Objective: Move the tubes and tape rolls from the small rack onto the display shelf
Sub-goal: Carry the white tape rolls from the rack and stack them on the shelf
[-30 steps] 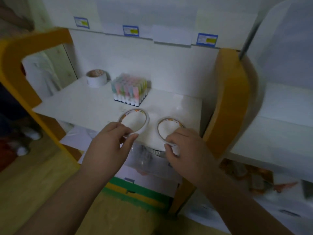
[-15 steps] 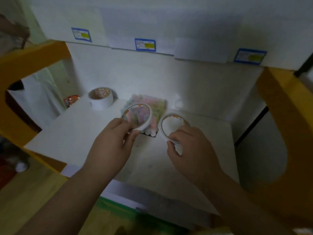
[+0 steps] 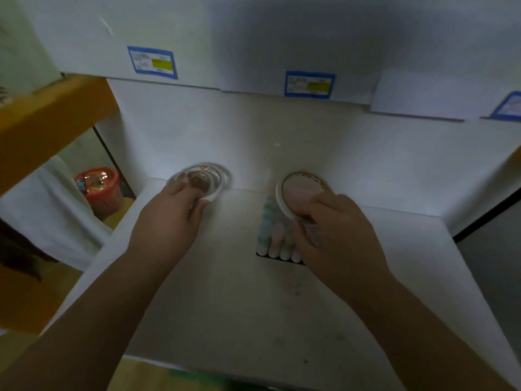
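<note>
Tape rolls, thin white rings with printed cores, sit one in each grip; the left hand (image 3: 166,221) pinches a blurred tape ring (image 3: 204,180) above what seems to be a thicker white roll at the back of the white display shelf (image 3: 225,306); the right hand (image 3: 335,235) holds the second tape ring (image 3: 298,191) over the pastel tubes in their black tray (image 3: 277,235), just below that grip; lowered carelessly, this ring could knock the tubes over; the left ring might slide off its stack.
</note>
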### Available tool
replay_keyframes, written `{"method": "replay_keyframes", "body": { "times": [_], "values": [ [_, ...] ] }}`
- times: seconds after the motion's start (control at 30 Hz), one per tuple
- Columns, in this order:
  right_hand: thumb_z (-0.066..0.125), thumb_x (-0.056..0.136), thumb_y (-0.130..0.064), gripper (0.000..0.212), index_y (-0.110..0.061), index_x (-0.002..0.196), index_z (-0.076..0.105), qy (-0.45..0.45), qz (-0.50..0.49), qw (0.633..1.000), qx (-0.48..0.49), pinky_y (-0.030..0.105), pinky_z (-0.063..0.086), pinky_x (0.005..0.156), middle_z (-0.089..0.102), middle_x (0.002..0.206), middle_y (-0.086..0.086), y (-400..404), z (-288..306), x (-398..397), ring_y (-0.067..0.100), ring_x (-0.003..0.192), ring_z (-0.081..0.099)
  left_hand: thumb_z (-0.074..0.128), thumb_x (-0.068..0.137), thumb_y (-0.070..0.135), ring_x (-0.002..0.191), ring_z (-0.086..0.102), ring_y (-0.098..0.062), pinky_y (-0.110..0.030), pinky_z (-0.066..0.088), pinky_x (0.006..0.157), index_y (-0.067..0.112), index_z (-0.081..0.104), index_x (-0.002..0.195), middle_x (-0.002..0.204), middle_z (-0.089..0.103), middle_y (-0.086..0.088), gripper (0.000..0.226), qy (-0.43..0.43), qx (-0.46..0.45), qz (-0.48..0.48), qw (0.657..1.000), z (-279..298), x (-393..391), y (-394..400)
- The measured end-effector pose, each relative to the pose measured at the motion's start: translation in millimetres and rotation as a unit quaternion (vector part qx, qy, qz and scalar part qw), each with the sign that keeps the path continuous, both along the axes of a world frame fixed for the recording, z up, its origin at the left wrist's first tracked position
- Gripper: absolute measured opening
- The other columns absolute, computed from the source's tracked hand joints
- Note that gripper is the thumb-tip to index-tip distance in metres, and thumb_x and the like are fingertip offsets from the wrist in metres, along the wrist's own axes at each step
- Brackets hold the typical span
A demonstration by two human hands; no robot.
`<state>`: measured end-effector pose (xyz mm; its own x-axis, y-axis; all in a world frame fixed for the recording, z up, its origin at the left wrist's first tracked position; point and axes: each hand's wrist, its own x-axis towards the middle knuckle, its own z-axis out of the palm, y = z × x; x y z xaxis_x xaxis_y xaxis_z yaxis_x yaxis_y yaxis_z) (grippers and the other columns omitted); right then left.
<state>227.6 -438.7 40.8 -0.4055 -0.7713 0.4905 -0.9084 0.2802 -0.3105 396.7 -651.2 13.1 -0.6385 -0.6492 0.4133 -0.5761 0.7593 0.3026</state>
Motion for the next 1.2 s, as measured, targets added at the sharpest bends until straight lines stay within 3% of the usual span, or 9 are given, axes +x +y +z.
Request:
{"method": "replay_keyframes", "body": {
  "times": [0.13,0.23,0.37,0.57,0.7,0.8,0.93,1.07,1.2],
  "values": [
    [0.057,0.089,-0.032,0.024,-0.023,0.108,0.069,0.001,-0.011,1.0,0.024,0.015,0.031,0.083,0.063,0.104,-0.007,-21.8,1.1,10.8,0.008,0.091,0.045,0.06,0.093,0.023,0.09,0.057,-0.027,-0.03,0.037,0.07,0.015,0.071,0.101,0.1,0.061,-0.008,0.016,-0.025,-0.001,-0.014,1.0,-8.9,4.9,-28.7],
    [0.053,0.089,-0.033,0.021,-0.024,0.1,0.069,0.004,-0.022,0.999,0.029,0.012,0.026,0.079,0.062,0.1,-0.008,-32.9,0.4,14.6,0.007,0.089,0.043,0.06,0.094,0.023,0.089,0.056,-0.028,-0.032,0.04,0.071,0.014,0.07,0.1,0.099,0.061,-0.01,0.015,-0.024,-0.002,-0.028,0.999,-13.8,5.8,-37.9],
    [0.058,0.087,-0.029,0.016,-0.02,0.093,0.07,0.002,-0.022,1.0,0.008,0.022,0.039,0.084,0.063,0.096,-0.006,-41.9,-0.7,18.9,0.013,0.088,0.051,0.059,0.095,0.023,0.084,0.056,-0.027,-0.033,0.04,0.069,0.012,0.068,0.095,0.096,0.061,-0.009,0.014,-0.02,-0.01,-0.035,0.999,-15.8,4.5,-41.6],
    [0.057,0.086,-0.03,0.019,-0.019,0.094,0.071,0.007,-0.018,1.0,0.011,0.024,0.04,0.084,0.065,0.097,-0.006,-52.8,-1.3,22.7,0.014,0.089,0.054,0.052,0.098,0.027,0.082,0.056,-0.026,-0.038,0.047,0.073,0.01,0.067,0.094,0.094,0.063,-0.01,0.023,-0.027,-0.01,-0.051,0.998,-20.5,3.6,-47.6],
    [0.058,0.088,-0.029,0.018,-0.019,0.093,0.071,0.003,0.004,1.0,0.014,0.034,0.048,0.081,0.063,0.094,-0.005,-62.2,-0.5,24.5,0.015,0.087,0.055,0.044,0.097,0.034,0.084,0.056,-0.025,-0.035,0.045,0.074,0.012,0.068,0.095,0.095,0.063,-0.008,0.033,-0.026,0.0,-0.055,0.998,-20.2,3.8,-48.7],
    [0.057,0.089,-0.029,0.018,-0.018,0.092,0.072,0.005,0.023,1.0,0.02,0.032,0.048,0.078,0.063,0.091,-0.005,-76.7,2.2,27.3,0.014,0.085,0.054,0.056,0.096,0.029,0.089,0.056,-0.024,-0.032,0.044,0.076,0.011,0.067,0.106,0.105,0.059,-0.008,0.023,-0.003,0.024,-0.045,0.999,-17.2,6.0,-43.9],
    [0.056,0.088,-0.029,0.02,-0.015,0.088,0.071,0.007,0.055,0.998,0.041,0.041,0.05,0.077,0.061,0.088,-0.001,-115.2,3.3,32.4,0.022,0.087,0.056,0.062,0.091,0.027,0.092,0.059,-0.022,-0.035,0.052,0.084,0.011,0.055,0.126,0.124,0.047,-0.009,0.039,0.046,0.061,-0.003,0.997,-17.4,15.7,-36.8],
    [0.057,0.09,-0.027,0.024,-0.014,0.103,0.073,0.038,0.098,0.99,0.09,0.037,0.049,0.084,0.065,0.104,0.005,-154.7,8.1,44.6,0.028,0.099,0.057,0.065,0.087,0.022,0.076,0.059,-0.019,-0.039,0.056,0.068,0.012,0.047,0.121,0.12,0.041,-0.007,0.04,0.057,0.054,0.034,0.996,-20.7,30.7,-33.9],
    [0.037,0.094,-0.042,0.046,-0.013,0.1,0.072,0.03,0.147,0.973,0.178,0.034,0.043,0.089,0.066,0.111,0.004,-181.3,9.6,53.6,0.025,0.106,0.057,0.067,0.08,0.014,0.066,0.053,-0.02,-0.044,0.052,0.06,0.011,0.046,0.11,0.109,0.04,-0.006,0.036,0.053,0.045,0.039,0.997,-22.8,40.0,-26.3]
  ]
}}
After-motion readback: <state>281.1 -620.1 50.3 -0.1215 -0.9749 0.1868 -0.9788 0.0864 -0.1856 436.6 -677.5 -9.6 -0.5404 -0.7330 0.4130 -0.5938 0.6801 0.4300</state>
